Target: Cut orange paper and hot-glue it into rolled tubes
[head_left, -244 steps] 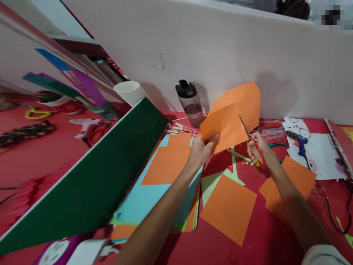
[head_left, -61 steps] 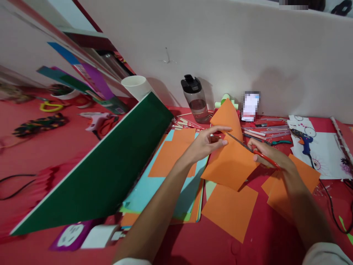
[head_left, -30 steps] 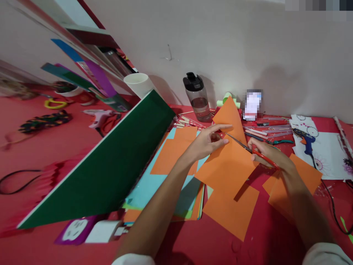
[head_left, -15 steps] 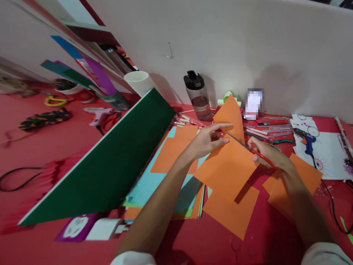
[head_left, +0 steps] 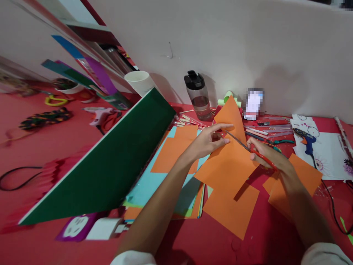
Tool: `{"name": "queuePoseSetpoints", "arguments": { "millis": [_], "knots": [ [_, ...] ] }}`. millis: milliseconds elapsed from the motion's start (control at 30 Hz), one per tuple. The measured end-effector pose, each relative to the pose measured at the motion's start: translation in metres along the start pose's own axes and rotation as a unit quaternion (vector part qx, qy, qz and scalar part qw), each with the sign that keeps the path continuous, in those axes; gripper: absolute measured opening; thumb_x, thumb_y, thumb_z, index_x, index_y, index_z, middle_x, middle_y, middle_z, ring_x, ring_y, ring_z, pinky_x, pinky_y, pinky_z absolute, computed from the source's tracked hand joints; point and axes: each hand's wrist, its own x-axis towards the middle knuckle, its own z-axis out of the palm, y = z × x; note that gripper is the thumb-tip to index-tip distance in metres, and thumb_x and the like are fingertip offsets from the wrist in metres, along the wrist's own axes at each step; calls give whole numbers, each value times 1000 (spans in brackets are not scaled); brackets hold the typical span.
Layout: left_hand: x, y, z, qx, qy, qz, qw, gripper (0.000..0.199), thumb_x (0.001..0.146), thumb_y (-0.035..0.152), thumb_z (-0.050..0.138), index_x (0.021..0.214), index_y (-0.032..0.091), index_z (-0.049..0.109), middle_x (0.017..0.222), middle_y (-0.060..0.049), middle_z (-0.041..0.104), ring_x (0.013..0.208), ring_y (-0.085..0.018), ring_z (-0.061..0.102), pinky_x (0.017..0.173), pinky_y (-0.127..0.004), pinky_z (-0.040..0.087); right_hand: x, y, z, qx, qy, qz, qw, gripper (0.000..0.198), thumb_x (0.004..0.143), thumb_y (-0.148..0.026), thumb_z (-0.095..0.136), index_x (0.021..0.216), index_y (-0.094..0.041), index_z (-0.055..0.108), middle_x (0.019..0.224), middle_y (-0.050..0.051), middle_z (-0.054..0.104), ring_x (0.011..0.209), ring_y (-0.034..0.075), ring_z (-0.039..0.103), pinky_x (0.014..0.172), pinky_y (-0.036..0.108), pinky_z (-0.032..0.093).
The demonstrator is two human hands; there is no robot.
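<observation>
My left hand [head_left: 209, 141] pinches the left edge of an orange sheet of paper [head_left: 227, 167] between thumb and fingers. A pair of red-handled scissors [head_left: 261, 159] is gripped in my right hand [head_left: 266, 151]. Its blades lie across the sheet and point toward my left fingertips. Beyond the blades, a pointed flap [head_left: 229, 113] of the same paper stands up. Below the held sheet, an orange paper square [head_left: 233, 211] lies on the red table. More orange pieces [head_left: 306, 175] lie under my right forearm.
A green board [head_left: 110, 162] leans at the left, beside a stack of coloured paper [head_left: 162, 189]. A water bottle [head_left: 198, 97], a phone [head_left: 253, 105] and several sticks stand or lie along the wall. A blue glue gun [head_left: 309, 145] lies at the right on white paper.
Almost nothing differs. My right hand and the scissors have shifted very slightly left, and the upright paper flap has tilted a little to the right.
</observation>
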Motion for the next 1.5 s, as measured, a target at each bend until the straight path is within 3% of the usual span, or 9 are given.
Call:
{"name": "queuePoseSetpoints", "arguments": {
  "millis": [367, 567, 767, 1000, 1500],
  "knots": [
    [1, -5, -2, -15, 1, 3, 1000, 54, 88, 38, 75, 137, 20, 64, 87, -3, 63, 60, -9, 45, 52, -22, 37, 4, 6, 3, 44, 10, 1, 999, 34, 92, -49, 62, 96, -28, 36, 57, -13, 38, 47, 10, 31, 49, 24, 23],
    [0, -5, -2, -44, -11, -15, 999, 54, 90, 34, 75, 140, 19, 62, 64, 5, 46, 54, -9, 41, 46, -21, 31, 6, 14, 2, 50, 5, -11, 999, 37, 90, -49, 65, 97, -27, 35, 61, -12, 42, 50, 10, 33, 51, 24, 25],
    [0, -5, -3, -62, -13, -9, 998, 50, 88, 32, 76, 135, 21, 65, 74, 2, 53, 54, -7, 43, 45, -20, 32, 6, 20, 4, 58, 4, -30, 998, 38, 92, -57, 59, 99, -27, 37, 64, -11, 44, 49, 10, 33, 52, 24, 29],
    [0, -5, -4, -78, -31, -20, 996, 52, 90, 34, 75, 139, 21, 62, 63, 5, 46, 49, -8, 42, 42, -20, 32, 5, 17, 2, 59, -13, -37, 997, 42, 92, -62, 58, 100, -27, 37, 68, -9, 44, 53, 10, 36, 52, 24, 30],
    [0, -1, -3, -49, -25, -17, 998, 51, 91, 35, 74, 139, 20, 62, 61, 6, 42, 51, -8, 39, 43, -20, 28, 3, 9, 0, 70, -14, -10, 997, 50, 88, -71, 58, 99, -26, 37, 67, -9, 42, 53, 10, 33, 51, 24, 28]
  ]
}}
